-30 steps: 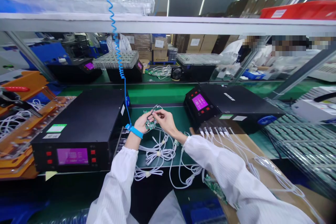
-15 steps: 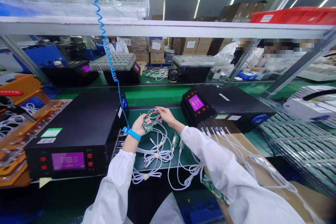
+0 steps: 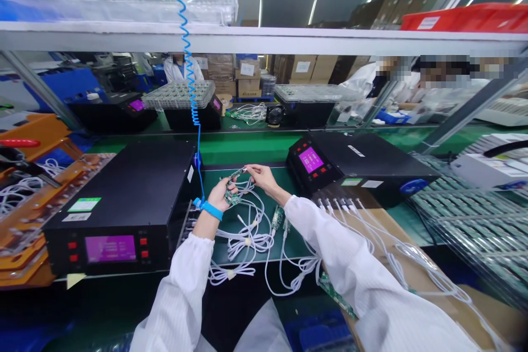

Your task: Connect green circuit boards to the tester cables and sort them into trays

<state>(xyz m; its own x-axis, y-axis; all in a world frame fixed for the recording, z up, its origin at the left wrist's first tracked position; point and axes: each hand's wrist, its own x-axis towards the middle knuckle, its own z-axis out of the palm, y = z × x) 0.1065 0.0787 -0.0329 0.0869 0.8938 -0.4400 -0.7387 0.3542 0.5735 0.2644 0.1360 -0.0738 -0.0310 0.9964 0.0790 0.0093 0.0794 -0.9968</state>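
My left hand [image 3: 218,196], with a blue strap at its wrist, is closed around green circuit boards [image 3: 233,198] above the mat. At the far end of these boards, my right hand [image 3: 263,178] pinches with thumb and forefinger; the small part between its fingertips is too small to make out. White cables [image 3: 256,198] run down from beneath the hands. Coiled white cables [image 3: 247,243] with pale ties lie just below on the green mat [image 3: 220,256]. Another circuit board [image 3: 276,217], joined to a cable, rests near my right sleeve.
Black test boxes with purple screens stand at left [image 3: 119,187] and right [image 3: 363,162]. An orange fixture [image 3: 28,253] is at far left. Trays of boards [image 3: 474,214] lie at right, beside cardboard [image 3: 396,225]. A blue coiled cord [image 3: 190,71] hangs down to my wrist. A shelf [image 3: 264,41] crosses overhead.
The view has shifted slightly, so the surroundings sit a little further right. My hands keep almost the same hold, with the right fingertips still at the boards' far end.
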